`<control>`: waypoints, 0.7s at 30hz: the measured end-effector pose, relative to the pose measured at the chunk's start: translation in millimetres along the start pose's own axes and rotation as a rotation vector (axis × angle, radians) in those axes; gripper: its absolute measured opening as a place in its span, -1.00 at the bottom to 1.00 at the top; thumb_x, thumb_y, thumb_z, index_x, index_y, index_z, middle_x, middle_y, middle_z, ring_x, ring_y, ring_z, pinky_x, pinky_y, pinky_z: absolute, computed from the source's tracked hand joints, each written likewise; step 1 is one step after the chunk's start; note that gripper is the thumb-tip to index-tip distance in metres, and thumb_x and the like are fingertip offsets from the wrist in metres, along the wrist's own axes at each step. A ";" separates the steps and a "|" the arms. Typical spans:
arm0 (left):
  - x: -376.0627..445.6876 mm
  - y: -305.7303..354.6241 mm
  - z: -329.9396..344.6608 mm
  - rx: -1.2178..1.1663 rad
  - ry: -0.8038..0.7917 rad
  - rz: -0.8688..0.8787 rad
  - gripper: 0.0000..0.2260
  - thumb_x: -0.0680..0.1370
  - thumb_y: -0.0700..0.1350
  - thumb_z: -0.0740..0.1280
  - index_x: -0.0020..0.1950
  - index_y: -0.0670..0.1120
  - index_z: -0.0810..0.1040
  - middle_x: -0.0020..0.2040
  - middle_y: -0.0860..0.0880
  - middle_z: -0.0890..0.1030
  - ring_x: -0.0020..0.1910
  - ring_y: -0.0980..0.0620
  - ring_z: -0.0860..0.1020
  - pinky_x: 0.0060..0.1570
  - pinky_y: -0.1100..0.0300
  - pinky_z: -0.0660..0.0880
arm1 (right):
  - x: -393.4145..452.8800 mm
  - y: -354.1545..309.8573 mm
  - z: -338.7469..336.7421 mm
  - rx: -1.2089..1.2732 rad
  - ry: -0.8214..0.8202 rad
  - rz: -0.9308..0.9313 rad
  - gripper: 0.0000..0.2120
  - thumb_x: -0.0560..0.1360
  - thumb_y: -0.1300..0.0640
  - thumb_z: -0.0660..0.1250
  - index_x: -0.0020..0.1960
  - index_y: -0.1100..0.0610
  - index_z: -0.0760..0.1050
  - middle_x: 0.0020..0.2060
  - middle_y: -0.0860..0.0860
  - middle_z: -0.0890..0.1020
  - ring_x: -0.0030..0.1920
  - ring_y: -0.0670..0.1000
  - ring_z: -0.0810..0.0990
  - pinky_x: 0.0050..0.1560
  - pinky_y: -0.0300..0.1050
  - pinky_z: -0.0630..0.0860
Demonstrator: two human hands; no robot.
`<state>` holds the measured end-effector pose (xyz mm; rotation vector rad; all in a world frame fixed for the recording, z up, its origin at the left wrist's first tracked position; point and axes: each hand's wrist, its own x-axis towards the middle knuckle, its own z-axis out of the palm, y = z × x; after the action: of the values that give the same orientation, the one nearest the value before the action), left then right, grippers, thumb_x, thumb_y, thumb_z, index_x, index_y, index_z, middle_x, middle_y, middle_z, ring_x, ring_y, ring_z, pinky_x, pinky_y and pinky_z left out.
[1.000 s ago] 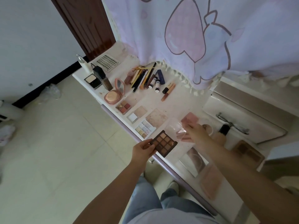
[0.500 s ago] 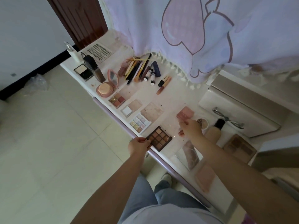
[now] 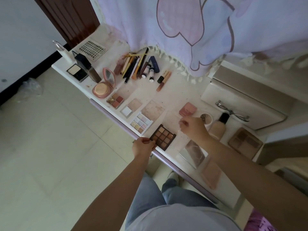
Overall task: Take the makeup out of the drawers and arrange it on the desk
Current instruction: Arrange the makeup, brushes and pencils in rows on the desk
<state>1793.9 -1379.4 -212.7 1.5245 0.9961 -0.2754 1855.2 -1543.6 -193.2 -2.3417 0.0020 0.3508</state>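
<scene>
A brown eyeshadow palette (image 3: pixel 164 136) lies open on the white desk (image 3: pixel 175 90) at its front edge. My left hand (image 3: pixel 143 146) pinches the palette's near corner. Its clear lid (image 3: pixel 173 120) lies folded back toward the wall, and my right hand (image 3: pixel 194 128) grips the lid's edge with pinched fingers. To the left lie a pastel palette (image 3: pixel 141 122), a red quad (image 3: pixel 115 100), an open round pink compact (image 3: pixel 103 87) and a pile of pencils and tubes (image 3: pixel 135 65). A closed pink compact (image 3: pixel 188 109) sits just beyond my right hand.
A foundation bottle (image 3: pixel 218 127), a small jar (image 3: pixel 206 120), a tan palette (image 3: pixel 245 141), a marbled case (image 3: pixel 194 152) and a pink case (image 3: pixel 211 174) crowd the desk's right end. A white drawer box (image 3: pixel 241 104) carries an eyelash curler (image 3: pixel 233 111). A curtain (image 3: pixel 183 22) hangs behind.
The brown palette has come down from above the desk edge onto the desk. My right hand has laid its clear lid back flat. My left hand still holds the palette's corner.
</scene>
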 end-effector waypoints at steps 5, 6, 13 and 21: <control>-0.2 1.8 3.2 0.024 0.021 -0.001 -0.86 0.46 -0.35 0.36 -0.19 -0.16 0.45 -0.30 -0.09 0.54 -0.30 0.00 0.57 -0.12 0.16 0.56 | -4.9 -6.3 2.8 -0.060 0.047 -0.110 -0.79 0.50 0.29 0.24 -0.16 0.42 0.55 -0.28 0.32 0.64 -0.21 0.26 0.60 -0.13 0.07 0.52; 0.3 2.6 3.1 0.026 0.022 -0.002 -0.85 0.46 -0.36 0.36 -0.21 -0.16 0.45 -0.31 -0.08 0.53 -0.30 0.00 0.57 -0.12 0.17 0.56 | -3.7 -6.1 1.6 -0.037 0.041 -0.085 -0.78 0.50 0.28 0.23 -0.15 0.44 0.55 -0.27 0.34 0.63 -0.19 0.29 0.60 -0.09 0.11 0.52; -1.6 6.1 1.7 0.019 0.037 -0.009 -0.89 0.48 -0.35 0.34 -0.02 -0.24 0.49 -0.33 -0.06 0.52 -0.35 0.03 0.55 -0.20 0.22 0.54 | -6.7 -8.6 -13.0 -0.017 -0.149 0.051 -0.61 0.50 0.10 0.29 0.27 0.26 0.41 0.06 0.15 0.59 0.10 0.10 0.55 0.04 -0.21 0.41; -33.3 -15.4 -6.5 0.571 0.017 0.363 -0.75 0.54 -0.19 0.24 0.21 -0.17 0.48 0.02 -0.04 0.58 -0.12 0.07 0.49 -0.12 0.25 0.40 | -81.8 31.8 -16.5 -0.652 -0.223 -0.004 -0.25 0.34 -0.23 0.33 0.39 0.08 0.16 0.26 0.08 0.36 0.28 0.11 0.32 0.22 0.02 0.31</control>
<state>1760.5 -1389.2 -199.2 2.1941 0.6582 -0.3024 1777.3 -1586.1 -183.4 -2.9246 -0.2600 0.6908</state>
